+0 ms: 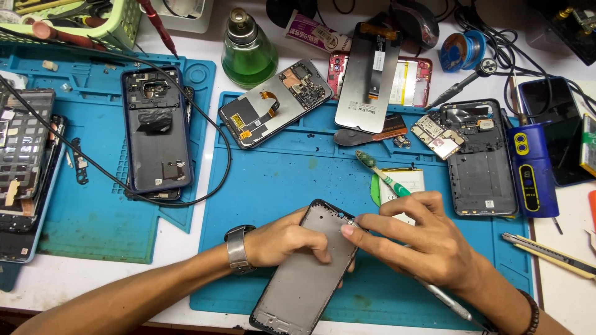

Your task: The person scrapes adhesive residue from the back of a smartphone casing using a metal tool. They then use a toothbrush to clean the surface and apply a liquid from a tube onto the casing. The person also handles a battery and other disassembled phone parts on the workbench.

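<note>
Both forearms bare, no sleeves; left hand has a silver metal-band wristwatch, right hand a dark beaded bracelet at wrist.

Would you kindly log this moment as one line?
left hand: steadies grey phone frame | right hand: fingertips at frame's top edge, tweezers in palm | green toothbrush behind | blue mat

Phone repair bench: dismantled phones, soldering mat.

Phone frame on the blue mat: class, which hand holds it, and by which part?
The left hand grips the grey phone frame by its left long edge, near the upper end. The right hand only touches its top right corner with fingertips.
</note>
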